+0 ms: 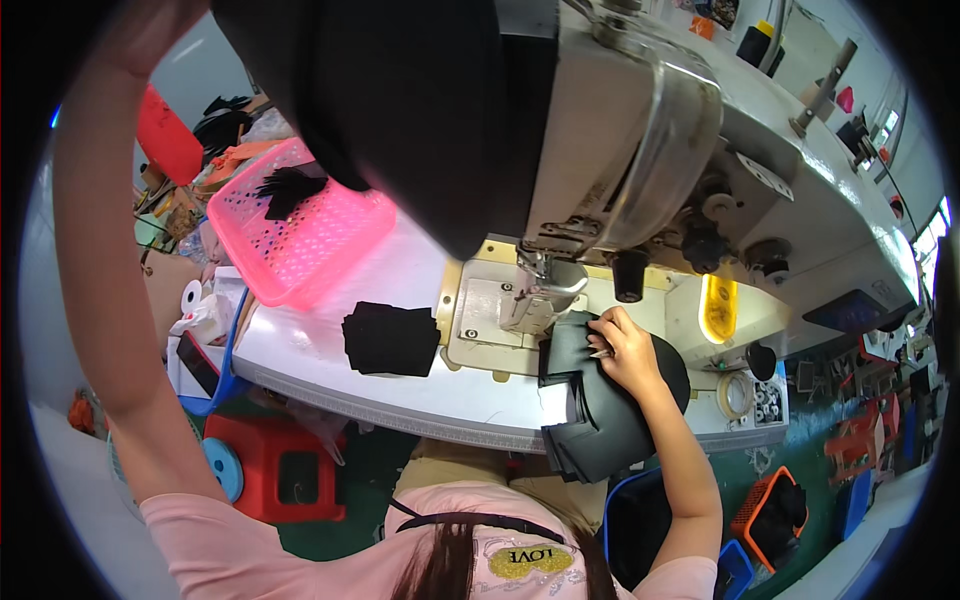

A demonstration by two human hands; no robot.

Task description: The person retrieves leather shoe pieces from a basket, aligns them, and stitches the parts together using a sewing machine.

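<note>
My right hand (628,348) rests with curled fingers on a stack of black, flat cut pieces (604,420) with notched edges, and pinches their upper part. The stack lies just right of the sewing machine's needle and presser foot (535,262) and overhangs the table's front edge. Something small and pale shows between my fingers, too small to make out. My left arm is raised along the left side. Only part of my left hand (160,30) shows at the top, its fingers out of sight. A second pile of black pieces (392,340) lies left of the needle plate (490,318).
The sewing machine head (630,130) and a big dark shape (400,110) fill the upper middle. A pink basket (300,225) with black pieces stands at left. A red stool (270,470), blue bin (635,510) and orange crate (770,515) stand below the white table (300,350).
</note>
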